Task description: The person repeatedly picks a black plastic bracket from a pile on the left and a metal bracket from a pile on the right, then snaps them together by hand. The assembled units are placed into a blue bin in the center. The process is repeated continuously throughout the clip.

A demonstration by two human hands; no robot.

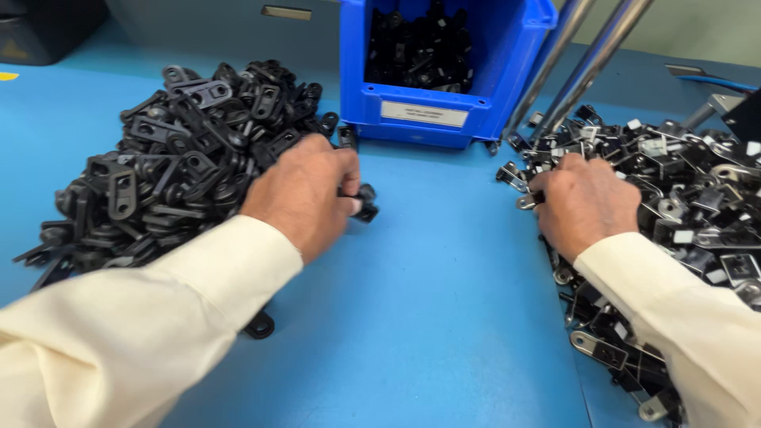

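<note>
black part (363,203) half-hidden under left hand (305,198)

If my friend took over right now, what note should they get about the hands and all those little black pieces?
Left hand: closed on a small black plastic piece at the edge of the left heap of black clips.
Right hand: palm down, fingers in the right heap of black and metal parts; whether it grips one is hidden.
Blue bin behind, between the heaps, partly filled with black pieces.
One clip lies loose by the left sleeve.
Both heaps remain large.
</note>
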